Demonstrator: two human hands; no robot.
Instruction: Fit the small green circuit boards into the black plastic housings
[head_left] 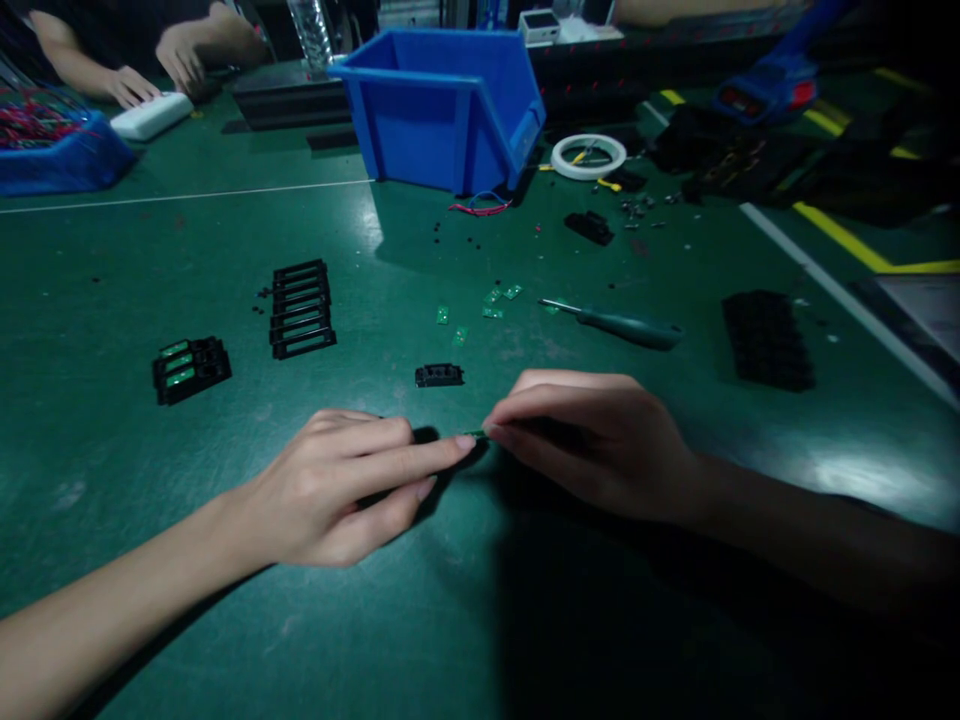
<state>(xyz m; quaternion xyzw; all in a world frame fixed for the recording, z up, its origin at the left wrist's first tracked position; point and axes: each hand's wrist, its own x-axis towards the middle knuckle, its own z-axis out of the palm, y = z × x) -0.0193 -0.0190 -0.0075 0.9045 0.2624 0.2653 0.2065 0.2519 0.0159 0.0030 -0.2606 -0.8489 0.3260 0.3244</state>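
Note:
My left hand [352, 485] and my right hand [592, 440] meet low over the green mat, fingertips nearly touching. Between them they pinch a small part with a green sliver [474, 434], and a dark piece shows under my left fingers. Both hands are closed in a pinch. Just beyond the hands lies one black plastic frame [439, 375]. Several small green circuit chips [480, 305] lie scattered further back. A row of empty black frames [301, 308] sits to the left, and a smaller group of frames fitted with green chips [191, 368] lies further left.
A green-handled screwdriver [619, 323] lies right of the chips. A blue bin [442, 105] stands at the back, with a tape roll [589, 156] and a black tray [766, 338] to the right. Another person's hands [157, 65] work at the far left by a second blue bin [52, 150].

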